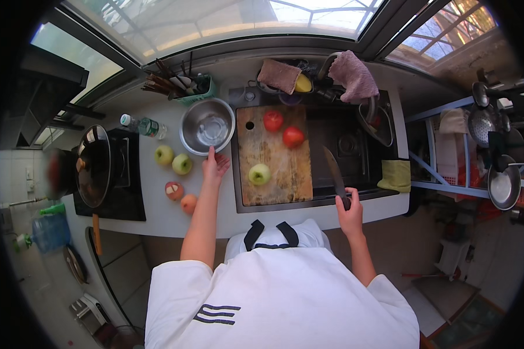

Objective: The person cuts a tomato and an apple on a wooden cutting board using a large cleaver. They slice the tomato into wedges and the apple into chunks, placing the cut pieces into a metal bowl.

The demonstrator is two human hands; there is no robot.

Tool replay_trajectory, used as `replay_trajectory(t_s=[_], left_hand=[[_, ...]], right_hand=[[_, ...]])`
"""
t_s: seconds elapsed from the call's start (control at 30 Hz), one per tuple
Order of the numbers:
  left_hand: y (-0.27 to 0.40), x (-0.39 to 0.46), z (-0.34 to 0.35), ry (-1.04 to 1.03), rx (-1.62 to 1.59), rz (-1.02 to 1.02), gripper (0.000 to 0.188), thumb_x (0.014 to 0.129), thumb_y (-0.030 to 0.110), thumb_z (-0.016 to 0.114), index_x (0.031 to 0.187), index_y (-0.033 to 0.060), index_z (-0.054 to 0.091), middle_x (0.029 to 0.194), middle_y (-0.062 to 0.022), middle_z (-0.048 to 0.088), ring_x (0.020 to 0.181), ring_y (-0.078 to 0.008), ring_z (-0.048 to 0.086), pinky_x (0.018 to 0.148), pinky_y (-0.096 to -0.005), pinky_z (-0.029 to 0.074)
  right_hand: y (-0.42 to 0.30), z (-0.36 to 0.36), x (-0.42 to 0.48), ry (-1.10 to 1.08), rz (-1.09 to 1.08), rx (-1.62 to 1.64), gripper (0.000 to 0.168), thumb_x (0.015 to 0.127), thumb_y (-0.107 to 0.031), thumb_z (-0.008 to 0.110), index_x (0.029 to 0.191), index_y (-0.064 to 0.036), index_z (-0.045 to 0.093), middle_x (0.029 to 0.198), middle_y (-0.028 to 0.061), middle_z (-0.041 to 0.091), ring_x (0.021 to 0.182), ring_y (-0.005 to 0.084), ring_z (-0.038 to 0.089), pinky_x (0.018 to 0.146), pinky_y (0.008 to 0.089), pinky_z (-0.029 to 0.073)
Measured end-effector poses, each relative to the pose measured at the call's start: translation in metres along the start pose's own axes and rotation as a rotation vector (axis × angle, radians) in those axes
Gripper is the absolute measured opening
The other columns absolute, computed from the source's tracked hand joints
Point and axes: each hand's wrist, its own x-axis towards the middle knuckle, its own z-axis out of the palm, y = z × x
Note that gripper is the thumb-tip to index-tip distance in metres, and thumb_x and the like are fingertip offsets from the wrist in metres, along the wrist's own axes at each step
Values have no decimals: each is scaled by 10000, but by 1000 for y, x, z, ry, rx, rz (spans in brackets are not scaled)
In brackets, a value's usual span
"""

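My left hand (215,168) is at the near rim of a stainless steel bowl (195,138), its thumb at the rim and its fingers apart. Nothing shows inside the bowl. A kitchen knife (335,170) is held by its dark handle in my right hand (350,211), blade pointing away from me over the sink (327,174). On the wooden cutting board (284,174), which lies across the sink's left part, are a tomato (273,120), another tomato (293,137) and a green apple (259,174).
Left of the bowl are two green apples (182,164), a partly peeled red fruit (174,190), an orange-toned fruit (189,203) and a plastic bottle (148,127). A lidded pan (94,174) is on the cooktop (129,192). The faucet (372,111) is draped with a pink cloth (353,76).
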Motion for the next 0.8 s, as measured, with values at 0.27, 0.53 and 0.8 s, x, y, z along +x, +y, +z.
replay_trajectory(t_s=[0.27,0.53,0.8], left_hand=[[7,-25,-21,116,225,454,197,938,138,558,892,-53,542,793,-135,665,631,-237,694,529,-328,574],[30,-166,61,92,542,966,251,903,102,616,701,-36,560,574,-7,535,519,-64,447,507,-254,422],[78,-250,163,-140,649,1621,159,821,-30,650,695,-23,553,580,-131,507,501,-215,471,521,-294,412]], right_hand=[[25,-6,-15,74,2,15,216,921,-179,628,1037,-41,511,592,35,552,517,133,524,497,317,404],[52,-26,-43,137,81,1,257,907,-223,637,1066,-56,523,631,88,609,560,233,617,537,353,459],[77,-42,-68,199,128,-1,273,892,-240,640,1089,-88,528,635,126,619,614,332,651,559,402,481]])
